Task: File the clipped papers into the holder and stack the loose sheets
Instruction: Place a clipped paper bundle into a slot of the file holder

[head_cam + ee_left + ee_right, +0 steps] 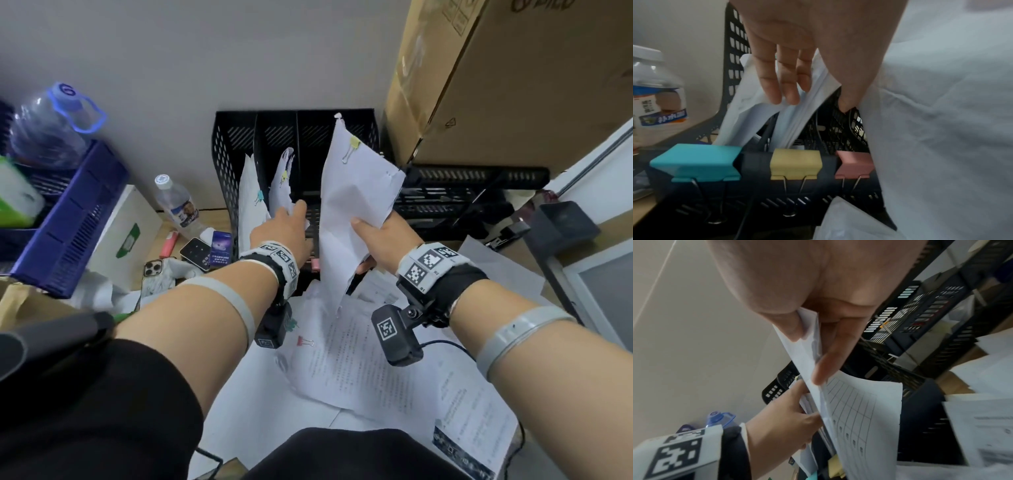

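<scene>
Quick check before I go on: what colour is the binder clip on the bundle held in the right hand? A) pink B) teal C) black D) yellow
D: the head view shows a yellow clip near the top of the bundle that the right hand grips.

Desk (pixel 219 217) carried black file holder (pixel 226 164) at back, loose sheets (pixel 359 370) in front, with water bottle (pixel 176 204), lighter (pixel 168 244), phone (pixel 154 274) and blue crate (pixel 75 219) at left.
</scene>
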A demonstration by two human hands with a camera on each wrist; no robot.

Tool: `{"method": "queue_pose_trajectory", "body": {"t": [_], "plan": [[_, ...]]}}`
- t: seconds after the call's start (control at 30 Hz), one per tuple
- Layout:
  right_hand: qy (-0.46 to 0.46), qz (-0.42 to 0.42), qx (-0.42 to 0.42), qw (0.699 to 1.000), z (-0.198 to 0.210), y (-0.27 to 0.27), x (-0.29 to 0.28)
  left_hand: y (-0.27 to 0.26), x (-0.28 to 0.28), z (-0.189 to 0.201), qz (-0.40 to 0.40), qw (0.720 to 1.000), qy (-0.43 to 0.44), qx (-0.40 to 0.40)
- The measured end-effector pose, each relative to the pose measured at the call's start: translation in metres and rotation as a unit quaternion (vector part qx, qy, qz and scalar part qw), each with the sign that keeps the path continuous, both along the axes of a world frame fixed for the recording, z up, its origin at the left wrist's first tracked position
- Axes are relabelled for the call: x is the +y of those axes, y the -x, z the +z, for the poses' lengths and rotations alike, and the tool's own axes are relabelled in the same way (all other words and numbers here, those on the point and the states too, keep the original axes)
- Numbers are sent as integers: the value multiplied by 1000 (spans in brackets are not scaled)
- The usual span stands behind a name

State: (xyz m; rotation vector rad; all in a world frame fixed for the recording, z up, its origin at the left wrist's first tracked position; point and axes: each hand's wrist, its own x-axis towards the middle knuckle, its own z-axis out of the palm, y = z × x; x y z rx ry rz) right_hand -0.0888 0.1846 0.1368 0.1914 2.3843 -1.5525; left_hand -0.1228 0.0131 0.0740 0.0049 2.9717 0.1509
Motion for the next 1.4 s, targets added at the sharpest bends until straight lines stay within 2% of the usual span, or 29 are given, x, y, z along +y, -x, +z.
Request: {"method": "queue_pose_trajectory", "body": {"t": [0.23,0.37,0.43,0.57,0.67,0.83,0.9,1.07,1.23,1.33,1.4], "plan": [[17,66,66,995,8,32,-34,2,-36,9,60,996,-62,13],[57,19,79,995,17,46,-51,0,-51,13,92,992,-82,22],[43,-14,91,995,16,51,-58,-2,-54,16,99,990,-96,24],[-29,-11,62,998,-1,52,-67,-3,-53,23,115,986,-117,36],[-96,16,100,990,-8,53,-73,-5,-50,24,124,982,-135,43],[-35,-37,159,986,3,55,-85,-5,-51,23,118,982,-140,50],[-39,-34,154,987,2,57,-90,-5,-52,22,119,982,-143,46],[-223,91,77,967,-14,60,-98,-5,-51,22,111,983,-137,49],[-160,61,41,984,-30,68,-107,-3,-52,19,110,982,-145,52],[-131,60,-11,989,-37,68,-110,-3,-53,16,108,980,-158,59],[-111,34,-6,993,-39,68,-112,-3,-55,13,103,979,-164,63]]}}
